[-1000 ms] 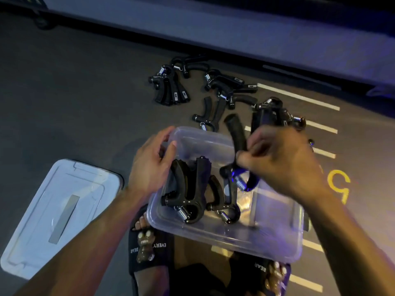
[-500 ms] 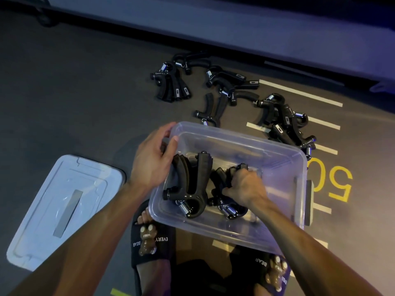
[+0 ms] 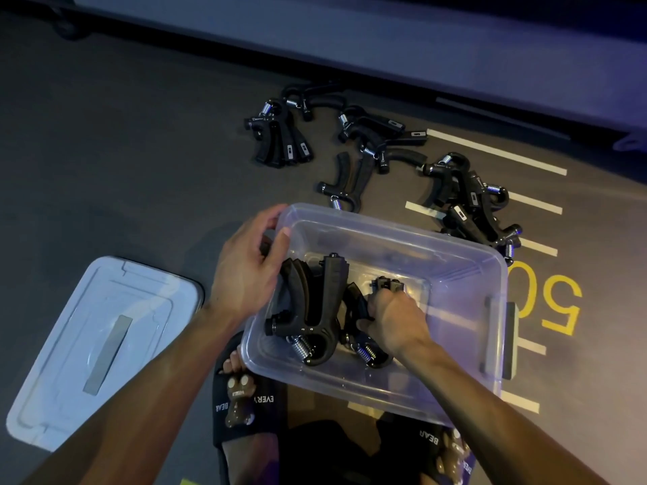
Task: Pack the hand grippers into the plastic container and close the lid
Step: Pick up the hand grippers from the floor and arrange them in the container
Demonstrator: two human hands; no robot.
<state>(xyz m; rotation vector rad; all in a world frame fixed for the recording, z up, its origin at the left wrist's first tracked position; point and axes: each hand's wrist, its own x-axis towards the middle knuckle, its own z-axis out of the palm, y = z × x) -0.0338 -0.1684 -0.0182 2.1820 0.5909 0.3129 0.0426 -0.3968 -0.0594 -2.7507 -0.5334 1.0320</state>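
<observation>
A clear plastic container sits on the floor in front of me. My left hand grips its left rim, thumb inside. Black hand grippers stand packed against the left wall inside. My right hand is down in the container, fingers curled round another black hand gripper beside them. Several more hand grippers lie loose on the floor beyond the container. The translucent lid lies flat on the floor to the left.
A separate cluster of grippers lies farther back on the dark floor. White lines and a yellow "50" are painted at right. My feet in black slippers are under the container's near edge. A grey raised ledge runs along the back.
My right hand carried a gripper from above the container down into it and now holds it beside the others. My left hand stayed on the left rim.
</observation>
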